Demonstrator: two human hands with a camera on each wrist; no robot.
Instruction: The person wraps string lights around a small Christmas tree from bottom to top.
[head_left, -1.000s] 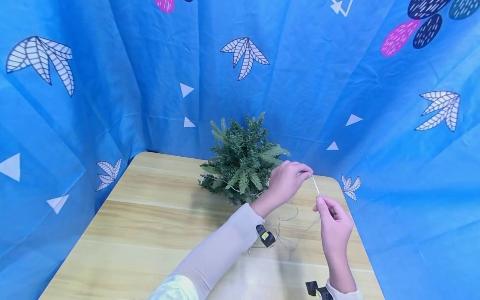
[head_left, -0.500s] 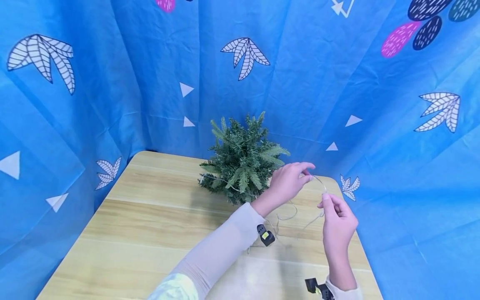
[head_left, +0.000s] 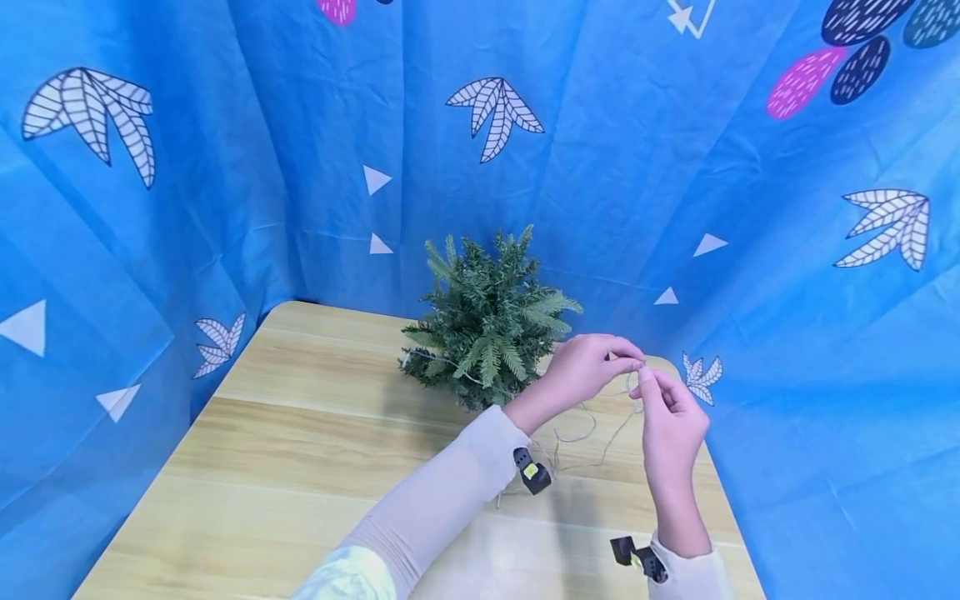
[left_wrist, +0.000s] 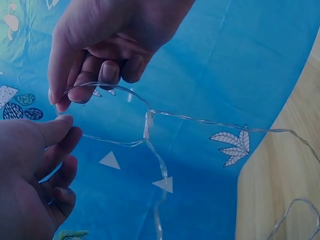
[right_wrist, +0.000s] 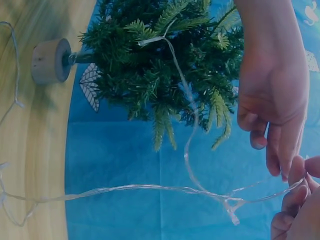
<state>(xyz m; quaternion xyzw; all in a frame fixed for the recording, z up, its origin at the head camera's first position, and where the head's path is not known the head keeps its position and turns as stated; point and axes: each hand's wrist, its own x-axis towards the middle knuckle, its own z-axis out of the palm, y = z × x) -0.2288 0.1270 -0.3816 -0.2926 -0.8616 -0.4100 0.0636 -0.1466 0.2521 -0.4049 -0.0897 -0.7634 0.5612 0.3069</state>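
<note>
A small artificial fir tree (head_left: 491, 317) stands at the back of the table, partly wrapped by a clear string of fairy lights (head_left: 457, 367). Right of it, my left hand (head_left: 585, 367) pinches the string's thin wire between thumb and finger. My right hand (head_left: 675, 425) pinches the same wire, the fingertips of both hands nearly meeting. In the left wrist view, a small clear bulb (left_wrist: 148, 125) hangs on a wire loop just below the fingers. In the right wrist view, one strand (right_wrist: 187, 95) runs up into the branches. The pinched bit of wire is hidden by fingertips.
The tree has a round wooden base (right_wrist: 45, 62). Loose wire (head_left: 581, 435) lies in loops on the wooden table (head_left: 262, 450) right of the tree. A patterned blue cloth (head_left: 337, 125) hangs close behind the table and along both sides.
The stretch of wire between my hands has shortened. My left hand has moved slightly right and down, and my right hand has risen, so the fingertips have come together.
</note>
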